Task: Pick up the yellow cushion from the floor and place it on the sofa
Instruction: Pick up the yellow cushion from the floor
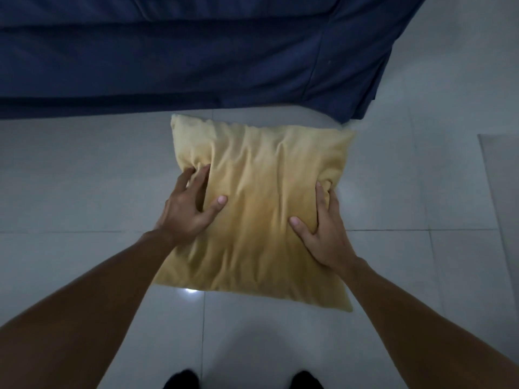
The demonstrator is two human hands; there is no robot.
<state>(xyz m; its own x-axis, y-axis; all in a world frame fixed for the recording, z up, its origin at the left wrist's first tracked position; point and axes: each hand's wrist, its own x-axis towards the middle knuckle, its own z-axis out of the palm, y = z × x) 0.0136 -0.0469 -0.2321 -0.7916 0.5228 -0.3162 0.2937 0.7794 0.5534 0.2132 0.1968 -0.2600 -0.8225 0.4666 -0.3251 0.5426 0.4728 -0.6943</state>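
Observation:
A square yellow cushion [258, 197] with a wrinkled cover is in the middle of the view, over the pale tiled floor just in front of the sofa. My left hand [188, 206] clasps its left edge, thumb on top and fingers curled into the fabric. My right hand [323, 228] clasps the right edge the same way. The dark blue sofa [196, 51] fills the top of the view, its front face and right corner showing. Whether the cushion rests on the floor or is slightly lifted I cannot tell.
Glossy white floor tiles [70, 178] spread on every side. A pale flat sheet or mat edge [500, 192] lies at the far right. The dark tips of my feet [182, 380] show at the bottom edge.

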